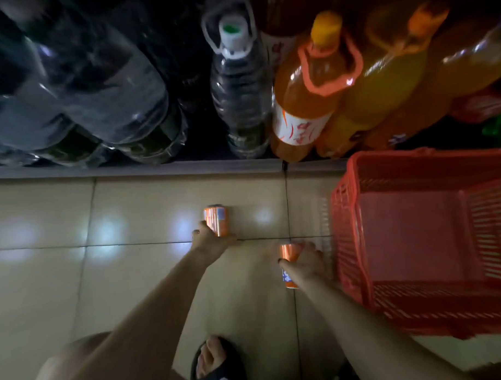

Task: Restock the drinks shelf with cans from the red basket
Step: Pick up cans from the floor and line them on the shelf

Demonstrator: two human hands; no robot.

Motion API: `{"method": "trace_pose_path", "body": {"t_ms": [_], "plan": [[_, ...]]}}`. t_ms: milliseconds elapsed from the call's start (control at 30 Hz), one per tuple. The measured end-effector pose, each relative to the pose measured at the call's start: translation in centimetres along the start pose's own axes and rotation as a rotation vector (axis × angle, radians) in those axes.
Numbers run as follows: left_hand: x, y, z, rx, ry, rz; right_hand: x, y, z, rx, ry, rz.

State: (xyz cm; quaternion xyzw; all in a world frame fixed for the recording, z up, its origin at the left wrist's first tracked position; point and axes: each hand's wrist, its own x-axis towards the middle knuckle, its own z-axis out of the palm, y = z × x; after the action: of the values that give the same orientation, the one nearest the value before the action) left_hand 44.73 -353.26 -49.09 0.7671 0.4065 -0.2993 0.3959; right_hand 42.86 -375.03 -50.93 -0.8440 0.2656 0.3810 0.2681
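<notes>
I have two orange aluminium drink cans in hand, one each, both on the near side of the red plastic lattice basket (433,240) and to its left. My left hand (212,241) is wrapped round the lower body of the first can (216,220), which stands well out from the basket over the pale tiled floor (48,282); my right hand (307,263) grips the second can (290,265) round its middle, just beside the basket's left wall. I judge these to be stiff, thin-walled and fairly heavy if full, smooth enough to slip, and liable to dent if squeezed or dropped, so a firm wrap round the cylinder's waist, fingers opposing thumb, seems the right hold. The basket looks empty from here: I see no cans inside it. Beyond the basket, on the dark low shelf (157,167), I count one clear water bottle with a white cap (240,85), at least three large orange soda bottles (308,82) nearest the basket, and a cluster of big clear bottles (84,90) farthest from it, too dim to count.
</notes>
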Motion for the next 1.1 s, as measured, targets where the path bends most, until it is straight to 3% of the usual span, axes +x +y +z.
{"method": "trace_pose_path", "body": {"t_ms": [300, 533, 633, 800, 1100], "plan": [[8.4, -3.9, 3.3, 0.062, 0.181, 0.025, 5.1, 1.6, 4.6, 0.037, 0.139, 0.029], [12.9, -8.1, 4.0, -0.112, 0.013, 0.034, 5.6, 1.5, 4.9, 0.174, 0.077, -0.05], [4.4, -2.3, 1.4, -0.211, -0.045, 0.086, 3.2, -0.3, 2.4, 0.269, 0.08, -0.054], [-8.1, 5.0, -3.9, -0.274, -0.131, 0.212, -4.4, -5.6, -5.8, 0.401, 0.13, -0.222], [-37.0, 22.3, -20.4, -0.323, -0.101, 0.553, -31.2, -15.4, -32.2, 0.619, 0.32, -0.57]]}}
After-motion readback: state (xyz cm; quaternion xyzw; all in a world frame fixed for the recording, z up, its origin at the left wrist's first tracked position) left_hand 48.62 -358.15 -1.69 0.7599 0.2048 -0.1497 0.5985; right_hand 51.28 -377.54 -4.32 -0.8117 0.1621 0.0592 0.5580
